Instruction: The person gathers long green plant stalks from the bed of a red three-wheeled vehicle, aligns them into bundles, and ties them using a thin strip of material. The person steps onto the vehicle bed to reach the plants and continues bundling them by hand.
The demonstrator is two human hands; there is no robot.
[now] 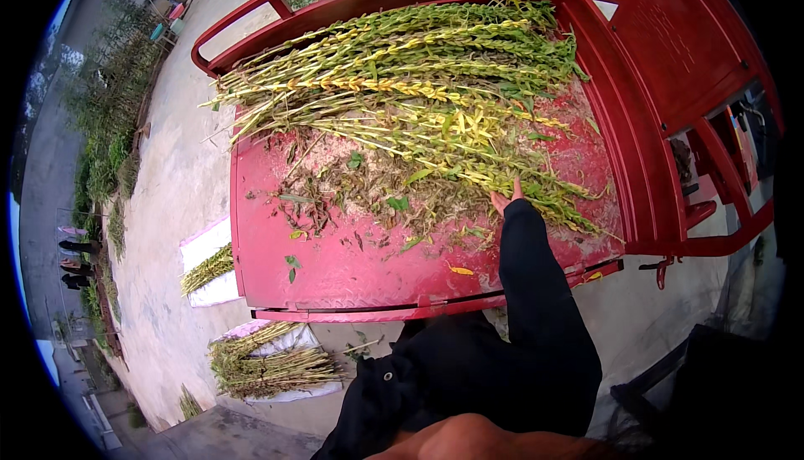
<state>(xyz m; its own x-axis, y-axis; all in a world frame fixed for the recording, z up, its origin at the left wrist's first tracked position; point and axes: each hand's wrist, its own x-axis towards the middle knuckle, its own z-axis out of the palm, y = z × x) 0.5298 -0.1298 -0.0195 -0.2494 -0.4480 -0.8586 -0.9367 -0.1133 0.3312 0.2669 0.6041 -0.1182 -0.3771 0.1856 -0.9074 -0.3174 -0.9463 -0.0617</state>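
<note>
A thick layer of cut sesame stalks [402,83], green and yellow with pods along them, lies across the red cargo bed [335,280]. Their bare pale ends point left and the leafy tops point right. My right hand [507,197], reaching out of a black sleeve, is at the near edge of the stalks, by the leafy tops. Its fingers are spread apart and touch the outermost stalks without closing round them. My left hand does not show; only dark clothing is visible on that side.
Dry leaves and chaff [377,196] litter the bed's middle. Red rails [289,7] enclose the far side, and a tall red panel [678,41] rises at right. On the concrete at left, stalk bundles [272,364] rest on white sheets [205,246]. Shrubs [113,91] grow beyond.
</note>
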